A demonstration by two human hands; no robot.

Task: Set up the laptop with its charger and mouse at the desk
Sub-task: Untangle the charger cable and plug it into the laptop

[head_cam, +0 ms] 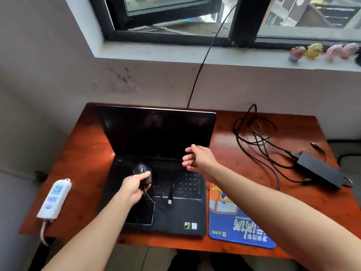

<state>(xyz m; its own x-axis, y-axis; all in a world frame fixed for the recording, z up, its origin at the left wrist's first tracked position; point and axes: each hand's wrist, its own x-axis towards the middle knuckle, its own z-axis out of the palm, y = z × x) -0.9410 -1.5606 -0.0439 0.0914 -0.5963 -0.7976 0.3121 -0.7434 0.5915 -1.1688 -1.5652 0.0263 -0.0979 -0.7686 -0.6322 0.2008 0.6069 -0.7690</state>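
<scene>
An open black laptop with a dark screen stands on the reddish wooden desk. My left hand grips a black wired mouse just above the keyboard. The mouse's thin cable loops over the palm rest, and its USB plug hangs free there. Over the laptop's right side, my right hand pinches that thin cable between its fingers. The black charger brick lies at the desk's right, with its coiled cable behind it.
A blue mouse pad lies right of the laptop at the front edge. A white power strip rests on the desk's left edge. A black wire runs from the window down behind the laptop. Small toy figures line the sill.
</scene>
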